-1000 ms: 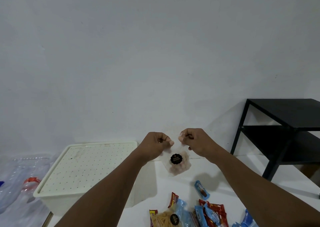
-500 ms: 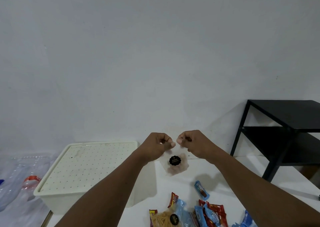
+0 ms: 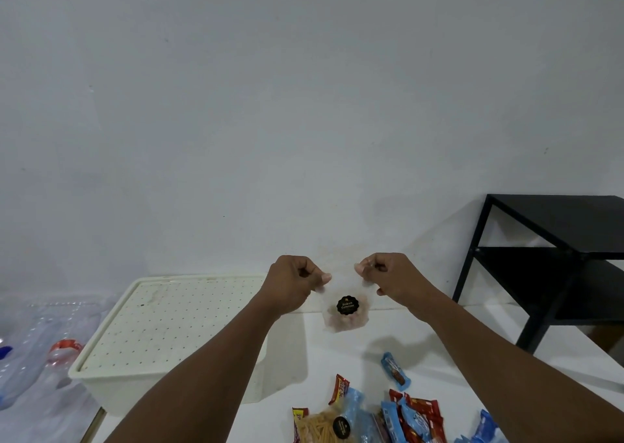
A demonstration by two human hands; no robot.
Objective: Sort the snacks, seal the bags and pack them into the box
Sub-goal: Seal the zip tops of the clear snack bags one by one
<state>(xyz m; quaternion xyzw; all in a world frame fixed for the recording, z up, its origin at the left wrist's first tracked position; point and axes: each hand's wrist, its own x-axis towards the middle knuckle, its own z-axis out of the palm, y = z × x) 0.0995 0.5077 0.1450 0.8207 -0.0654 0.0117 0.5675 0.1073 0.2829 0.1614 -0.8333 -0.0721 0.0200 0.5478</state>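
From the head view, our left hand (image 3: 293, 285) and right hand (image 3: 391, 279) each pinch a top corner of the clear biscuit bag (image 3: 344, 309), which hangs between and below both grips, above the surface (image 3: 337, 351). To seal well, we should press evenly along the strip. The seal line itself is too transparent to make out, and the box (image 3: 162, 334) beside our left grip is lidded.

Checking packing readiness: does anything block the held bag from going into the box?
Yes. The box is shut by its perforated lid, so the bag, pinched at its top by the left hand and right hand, cannot go in until that comes off. Nothing lies on the lid.
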